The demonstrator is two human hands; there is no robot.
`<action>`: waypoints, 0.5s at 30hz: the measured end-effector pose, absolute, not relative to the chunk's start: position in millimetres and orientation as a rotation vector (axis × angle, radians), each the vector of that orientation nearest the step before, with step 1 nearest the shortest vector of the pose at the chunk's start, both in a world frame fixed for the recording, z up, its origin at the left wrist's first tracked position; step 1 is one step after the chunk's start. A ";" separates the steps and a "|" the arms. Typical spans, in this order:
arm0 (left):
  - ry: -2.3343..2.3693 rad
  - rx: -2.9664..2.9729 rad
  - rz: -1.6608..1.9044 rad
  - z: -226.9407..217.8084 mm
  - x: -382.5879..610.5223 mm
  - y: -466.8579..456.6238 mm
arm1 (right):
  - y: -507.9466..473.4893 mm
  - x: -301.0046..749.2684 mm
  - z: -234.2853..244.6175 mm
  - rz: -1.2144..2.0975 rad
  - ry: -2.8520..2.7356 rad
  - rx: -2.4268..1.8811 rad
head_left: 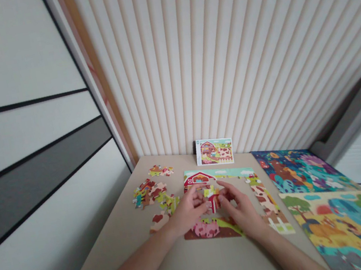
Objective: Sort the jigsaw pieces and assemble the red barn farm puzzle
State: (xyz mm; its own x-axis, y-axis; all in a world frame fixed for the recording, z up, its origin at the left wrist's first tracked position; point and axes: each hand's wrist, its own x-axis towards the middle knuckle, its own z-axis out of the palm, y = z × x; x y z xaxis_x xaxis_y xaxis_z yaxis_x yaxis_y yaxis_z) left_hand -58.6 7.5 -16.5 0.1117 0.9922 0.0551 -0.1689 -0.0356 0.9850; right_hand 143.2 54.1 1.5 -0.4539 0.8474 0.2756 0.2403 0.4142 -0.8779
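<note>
A partly joined farm jigsaw puzzle (207,229) lies in front of me, its edges in place around a gap in the middle. Over that gap, my left hand (187,209) and my right hand (242,209) face each other with bent fingers. Between their fingertips is a red and yellow-green puzzle piece (214,202), gripped from both sides; whether it is one piece or some joined ones I cannot tell. Loose puzzle pieces (149,191) are heaped left of the puzzle, and my left forearm passes close to the nearest ones (160,221).
A picture card (215,152) of the farm scene leans upright at the back, near the pleated wall (168,62). More pieces (161,171) lie at the far left. Two finished puzzles, a dark one (303,169) and a savanna one (353,225), cover the right side.
</note>
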 end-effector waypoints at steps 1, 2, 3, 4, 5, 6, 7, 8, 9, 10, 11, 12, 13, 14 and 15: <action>0.998 1.187 1.237 -17.4 -59.9 8.2 | 55.2 144.4 0.5 1.033 -1.912 -0.924; 1.012 1.194 1.251 -17.5 -60.9 8.9 | 56.3 145.5 -0.5 1.033 -1.911 -0.923; 1.025 1.194 1.269 -17.0 -61.5 9.4 | 57.2 146.4 -1.4 1.039 -1.912 -0.925; 1.038 1.192 1.286 -15.9 -61.7 9.9 | 57.9 147.1 -2.2 1.054 -1.907 -0.927; 1.053 1.193 1.306 -14.3 -61.7 10.1 | 58.4 147.4 -2.9 1.081 -1.894 -0.927; 1.070 1.199 1.328 -12.5 -61.6 10.2 | 58.7 147.4 -3.5 1.115 -1.875 -0.922; 1.088 1.211 1.348 -10.6 -61.5 10.2 | 58.9 147.2 -4.0 1.151 -1.851 -0.916; 1.107 1.227 1.366 -8.9 -61.7 10.0 | 59.2 146.8 -4.4 1.187 -1.824 -0.910; 1.129 1.246 1.385 -7.5 -62.2 9.7 | 59.9 146.5 -4.9 1.221 -1.797 -0.906; 1.155 1.271 1.405 -6.4 -63.2 9.5 | 61.1 146.4 -5.5 1.252 -1.768 -0.905; 1.191 1.306 1.424 -5.7 -64.8 9.2 | 63.1 146.9 -6.2 1.282 -1.736 -0.909; 1.244 1.360 1.439 -5.4 -67.0 9.1 | 66.0 148.1 -7.0 1.302 -1.703 -0.921; 1.314 1.439 1.448 -5.4 -69.7 9.2 | 69.7 150.1 -7.7 1.308 -1.668 -0.942; 1.395 1.548 1.444 -5.6 -72.8 9.4 | 74.2 152.9 -8.4 1.298 -1.634 -0.973; 1.477 1.688 1.420 -5.9 -75.9 9.9 | 79.1 156.3 -9.0 1.273 -1.602 -1.014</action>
